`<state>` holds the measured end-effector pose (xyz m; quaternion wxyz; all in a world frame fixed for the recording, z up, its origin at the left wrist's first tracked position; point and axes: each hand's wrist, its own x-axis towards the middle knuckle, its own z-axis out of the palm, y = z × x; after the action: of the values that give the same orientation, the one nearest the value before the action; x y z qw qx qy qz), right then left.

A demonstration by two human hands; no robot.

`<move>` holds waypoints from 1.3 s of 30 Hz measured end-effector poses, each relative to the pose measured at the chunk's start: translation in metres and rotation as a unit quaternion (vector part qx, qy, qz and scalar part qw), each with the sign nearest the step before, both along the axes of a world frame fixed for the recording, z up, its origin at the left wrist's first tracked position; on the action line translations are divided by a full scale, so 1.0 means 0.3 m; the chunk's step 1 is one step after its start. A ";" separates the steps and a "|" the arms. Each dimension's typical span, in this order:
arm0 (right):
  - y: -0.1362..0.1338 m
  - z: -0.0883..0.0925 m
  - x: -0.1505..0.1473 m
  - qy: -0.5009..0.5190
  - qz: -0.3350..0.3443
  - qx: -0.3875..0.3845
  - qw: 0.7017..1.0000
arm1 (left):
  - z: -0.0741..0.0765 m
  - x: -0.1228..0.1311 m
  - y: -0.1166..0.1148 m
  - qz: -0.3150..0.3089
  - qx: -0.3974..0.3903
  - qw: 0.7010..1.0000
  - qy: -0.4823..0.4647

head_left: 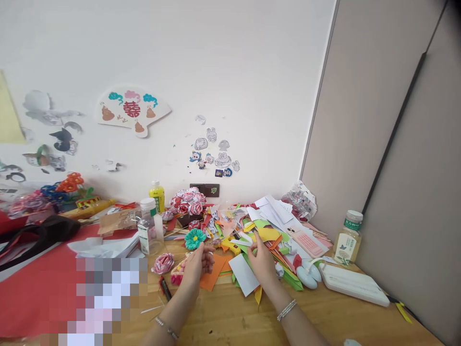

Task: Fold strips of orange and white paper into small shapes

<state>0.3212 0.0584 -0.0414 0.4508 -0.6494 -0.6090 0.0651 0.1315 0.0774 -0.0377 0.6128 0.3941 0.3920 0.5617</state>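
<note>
My left hand (197, 265) is closed around the stem of a teal paper flower (195, 238) with a yellow centre, held upright above the wooden table (230, 317). My right hand (262, 262) rests on a heap of coloured paper scraps (266, 235), its fingers pinched on something I cannot make out. A white paper sheet (243, 274) and an orange sheet (213, 275) lie between the two hands. A pink paper rose (163, 263) lies just left of my left hand.
A clear bottle (149, 234), a yellow glue bottle (157, 195) and a bunch of pink paper roses (188, 201) stand behind. A red sheet (39, 288) covers the left. A white flat case (355, 283), white mouse (309, 275) and drink bottle (347, 236) sit right.
</note>
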 end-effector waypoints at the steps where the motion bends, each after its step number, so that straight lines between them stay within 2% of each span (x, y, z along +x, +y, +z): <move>1: -0.008 0.002 -0.011 -0.023 0.020 0.002 1.000 | -0.001 0.001 -0.001 0.001 0.002 1.000 0.002; 4: -0.037 0.001 -0.054 -0.118 0.101 0.000 0.988 | -0.005 0.002 0.001 -0.001 0.001 1.000 0.007; 7: -0.054 -0.016 -0.088 -0.200 0.103 -0.034 0.974 | -0.013 0.000 0.007 -0.004 -0.005 1.000 0.012; 10: -0.055 -0.034 -0.097 -0.232 0.093 -0.039 0.968 | -0.018 -0.001 0.010 -0.004 -0.001 1.000 0.016; 19: -0.037 -0.036 -0.086 -0.160 0.066 -0.006 0.985 | -0.021 0.009 0.011 -0.017 0.000 0.999 0.032; 25: -0.024 -0.057 -0.082 -0.150 0.056 -0.054 0.986 | -0.025 0.011 0.009 -0.025 -0.005 0.998 0.055; 31: -0.032 -0.027 -0.072 -0.206 0.038 -0.093 0.973 | -0.023 0.017 0.006 -0.019 -0.006 0.996 0.082; 39: -0.028 -0.045 -0.075 -0.116 0.099 -0.042 0.987 | -0.012 0.026 -0.012 -0.027 0.003 0.995 0.097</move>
<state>0.2988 0.0500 -0.0550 0.3409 -0.6072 -0.7153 0.0589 0.1394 0.0738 -0.0415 0.5858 0.4590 0.4372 0.5050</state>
